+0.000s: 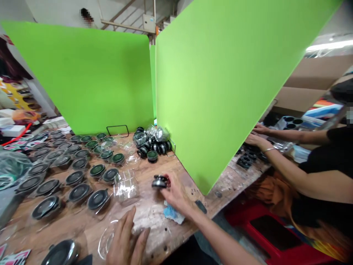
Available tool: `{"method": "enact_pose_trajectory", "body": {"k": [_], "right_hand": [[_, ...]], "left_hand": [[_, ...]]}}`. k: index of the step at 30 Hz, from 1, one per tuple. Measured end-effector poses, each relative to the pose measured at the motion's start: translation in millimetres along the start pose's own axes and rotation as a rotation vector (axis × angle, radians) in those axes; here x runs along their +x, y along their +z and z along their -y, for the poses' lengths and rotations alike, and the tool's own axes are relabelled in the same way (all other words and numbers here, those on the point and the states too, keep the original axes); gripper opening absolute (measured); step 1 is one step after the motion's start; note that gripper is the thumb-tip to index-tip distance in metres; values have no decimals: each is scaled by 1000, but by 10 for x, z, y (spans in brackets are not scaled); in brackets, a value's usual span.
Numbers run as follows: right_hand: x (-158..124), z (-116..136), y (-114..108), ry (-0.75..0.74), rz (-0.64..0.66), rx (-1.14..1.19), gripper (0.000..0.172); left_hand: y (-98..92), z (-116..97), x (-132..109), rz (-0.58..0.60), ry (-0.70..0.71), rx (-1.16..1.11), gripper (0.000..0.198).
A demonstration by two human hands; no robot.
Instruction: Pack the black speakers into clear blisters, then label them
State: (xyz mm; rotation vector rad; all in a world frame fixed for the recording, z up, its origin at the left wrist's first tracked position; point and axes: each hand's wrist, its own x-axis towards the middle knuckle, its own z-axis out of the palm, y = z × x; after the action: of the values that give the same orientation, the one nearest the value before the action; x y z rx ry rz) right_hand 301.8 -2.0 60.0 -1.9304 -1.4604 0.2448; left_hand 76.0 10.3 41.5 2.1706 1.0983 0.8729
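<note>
My right hand (pixel 174 195) is closed on a small black round part (pixel 159 182) just above the wooden bench (pixel 154 211). My left hand (pixel 125 239) lies flat with fingers stretched out, pressing on a clear plastic bag (pixel 106 239) near the bench's front edge. A clear plastic wrapper (pixel 126 188) lies between the hands. Several bagged black round parts (pixel 77 176) lie in rows to the left. A pile of loose black parts (pixel 151 143) sits at the back by the green divider.
Green divider panels (pixel 220 84) stand behind and to the right of the bench. Beyond the right panel a co-worker's hands (pixel 256 136) work over black parts. A blue cloth (pixel 172 214) lies under my right wrist. A red stool (pixel 264 228) stands below right.
</note>
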Motion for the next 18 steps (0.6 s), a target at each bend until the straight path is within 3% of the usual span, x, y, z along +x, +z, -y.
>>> {"method": "enact_pose_trajectory", "body": {"k": [2, 4, 7, 10, 13, 15, 18], "right_hand": [[-343, 188, -98, -156, 55, 164, 50], [-576, 303, -187, -334, 151, 293, 51], [-675, 216, -218, -396, 229, 244, 51], [-614, -109, -77, -256, 219, -40, 45], [-572, -355, 63, -172, 139, -43, 17], [-581, -319, 45, -97, 43, 58, 22], [-646, 64, -107, -64, -38, 192, 31]], "left_hand": [[63, -208, 47, 79, -337, -422, 58], [129, -349, 83, 188, -587, -807, 57], [179, -407, 93, 200, -727, -1066, 51], [145, -386, 70, 35, -657, -994, 60], [94, -385, 53, 3, -514, -765, 63], [102, -395, 42, 30, -402, -566, 55], [202, -407, -4, 30, -179, -356, 46]]}}
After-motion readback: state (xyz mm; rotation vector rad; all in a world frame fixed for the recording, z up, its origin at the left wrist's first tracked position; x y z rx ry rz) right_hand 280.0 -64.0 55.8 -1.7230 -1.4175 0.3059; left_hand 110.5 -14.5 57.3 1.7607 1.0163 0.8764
